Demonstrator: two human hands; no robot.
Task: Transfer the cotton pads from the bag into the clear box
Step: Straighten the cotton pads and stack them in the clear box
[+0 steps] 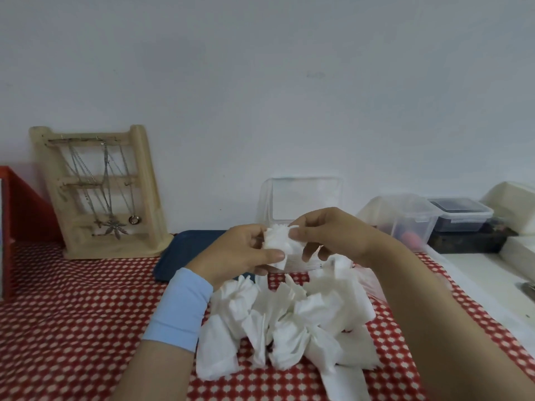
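White cotton pads [275, 242] between the fingers [269, 254]

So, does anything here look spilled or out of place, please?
Yes: cotton pads lie in a loose, crumpled heap on the red checked cloth, in front of the clear box rather than in it. The left hand and right hand pinch a small bunch above the heap.

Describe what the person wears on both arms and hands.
A light blue fabric wristband wraps the left wrist; the forearm behind it is bare. The right arm has no sleeve. Neither the left hand nor the right hand shows gloves or rings.
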